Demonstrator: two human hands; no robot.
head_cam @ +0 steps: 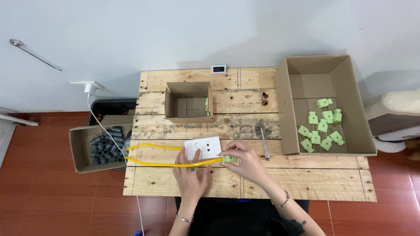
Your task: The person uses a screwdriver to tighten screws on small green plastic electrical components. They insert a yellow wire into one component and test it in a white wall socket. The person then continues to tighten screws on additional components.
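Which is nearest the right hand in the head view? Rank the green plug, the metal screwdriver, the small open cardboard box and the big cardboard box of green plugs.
From the right hand:
1. Green plug, held in its fingers.
2. Metal screwdriver, just right on the wooden table.
3. Small open cardboard box, up and left.
4. Big cardboard box of green plugs, far right.

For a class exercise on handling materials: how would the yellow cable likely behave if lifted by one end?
The yellow cable lies in a loose loop, so it probably flexes and droops. The green plug at its end, held by the right hand, might weigh that end down slightly.
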